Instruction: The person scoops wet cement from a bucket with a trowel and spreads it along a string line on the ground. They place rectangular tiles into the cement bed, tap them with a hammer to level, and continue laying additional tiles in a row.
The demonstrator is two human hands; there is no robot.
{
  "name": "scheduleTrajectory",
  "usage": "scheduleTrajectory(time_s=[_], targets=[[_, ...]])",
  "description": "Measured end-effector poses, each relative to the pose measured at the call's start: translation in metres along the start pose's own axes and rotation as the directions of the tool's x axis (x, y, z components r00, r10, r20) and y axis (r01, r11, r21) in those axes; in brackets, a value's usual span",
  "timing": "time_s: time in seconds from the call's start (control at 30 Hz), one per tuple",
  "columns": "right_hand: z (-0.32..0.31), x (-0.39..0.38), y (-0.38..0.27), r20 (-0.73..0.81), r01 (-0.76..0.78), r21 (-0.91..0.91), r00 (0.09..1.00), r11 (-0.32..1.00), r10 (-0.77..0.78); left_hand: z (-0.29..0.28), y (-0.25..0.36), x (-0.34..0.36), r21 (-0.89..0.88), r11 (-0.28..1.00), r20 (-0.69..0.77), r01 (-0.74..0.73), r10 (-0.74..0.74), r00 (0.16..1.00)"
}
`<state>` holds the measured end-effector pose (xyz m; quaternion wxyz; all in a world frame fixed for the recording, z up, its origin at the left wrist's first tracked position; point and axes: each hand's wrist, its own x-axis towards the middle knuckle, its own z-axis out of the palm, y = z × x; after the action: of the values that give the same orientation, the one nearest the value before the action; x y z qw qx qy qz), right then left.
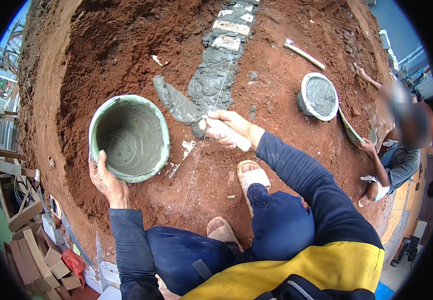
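My left hand point(109, 184) grips the near rim of a pale green bucket point(165, 145). Grey mortar coats the inside of that bucket. In my right hand point(232, 127) is the light handle of a trowel point(175, 102), its blade smeared with mortar and pointing up to the left. Just beyond the blade lies a bed of wet mortar point(211, 75), running away from me. Pale bricks point(226, 43) are set in its far part. A thin taut string point(196, 162) passes close by my right hand and along the mortar.
Right of the mortar stands a second bucket point(302, 102) full of grey mortar. A hammer-like tool point(304, 54) lies beyond it on red soil. A co-worker point(401, 160) crouches at the far right, one hand on a curved strip. Wood scraps point(34, 255) are piled at lower left.
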<state>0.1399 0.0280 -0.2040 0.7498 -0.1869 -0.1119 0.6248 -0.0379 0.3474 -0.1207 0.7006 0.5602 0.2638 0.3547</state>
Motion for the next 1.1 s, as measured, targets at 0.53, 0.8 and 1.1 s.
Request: scheduleTrajectory(time_s=[0.53,0.8,1.1], targets=[[0.042,-0.261,0.037,-0.822,-0.109,-0.545,0.266,0.831,-0.504,0.069,-0.06,-0.025,0.045,0.898,0.458,0.437,-0.408,0.79],[0.087,-0.367,0.215,-0.762,0.111,-0.51,-0.519,0.853,-0.388,0.217,-0.179,-0.167,0.341,0.697,0.726,0.63,-0.621,0.294],[0.151,-0.44,0.365,-0.494,0.2,-0.559,-0.86,0.805,-0.13,0.267,-0.179,-0.211,0.492,0.744,0.752,0.452,-0.625,0.211]])
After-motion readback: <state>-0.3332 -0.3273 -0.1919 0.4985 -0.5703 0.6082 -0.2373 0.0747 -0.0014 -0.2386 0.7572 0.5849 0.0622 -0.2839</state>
